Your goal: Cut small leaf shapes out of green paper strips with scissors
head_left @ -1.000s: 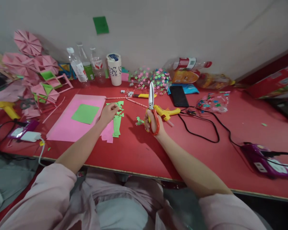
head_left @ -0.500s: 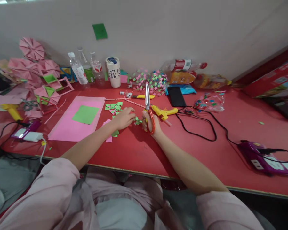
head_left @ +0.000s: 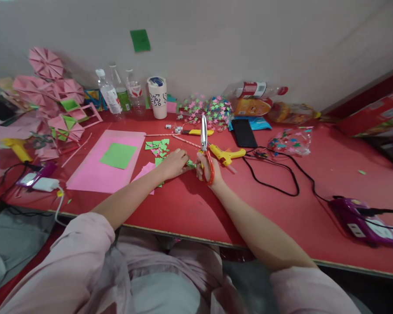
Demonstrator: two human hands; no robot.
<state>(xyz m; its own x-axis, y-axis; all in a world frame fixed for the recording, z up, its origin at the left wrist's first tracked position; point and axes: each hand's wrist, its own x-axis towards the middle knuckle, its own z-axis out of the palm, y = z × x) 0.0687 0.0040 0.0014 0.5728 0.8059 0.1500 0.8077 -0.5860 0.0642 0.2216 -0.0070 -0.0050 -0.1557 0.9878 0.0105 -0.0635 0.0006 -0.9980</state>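
Note:
Scissors with orange-red handles (head_left: 210, 171) are in my right hand (head_left: 216, 172), which is closed around them. Their silver blades are together and point away from me. My left hand (head_left: 175, 164) has its fingers curled down at the small green paper stars (head_left: 190, 163), just left of the right hand. The fingertips are closed on the stars, and the hand hides part of them. Behind the left wrist lie green and pink paper scraps (head_left: 157, 146). Pink paper strips (head_left: 146, 171) show partly under the left forearm.
A pink sheet (head_left: 91, 174) with a green square (head_left: 118, 155) lies left. A yellow glue gun (head_left: 227, 155) with a black cord, a phone (head_left: 244, 133) and a yellow cutter (head_left: 199, 132) lie beyond my hands. Bottles, a cup (head_left: 157, 98) and bagged stars (head_left: 212, 111) line the wall.
My left hand has moved right onto the green stars, and its fingers have curled over them. The right hand still holds the scissors in much the same place. The view has shifted slightly.

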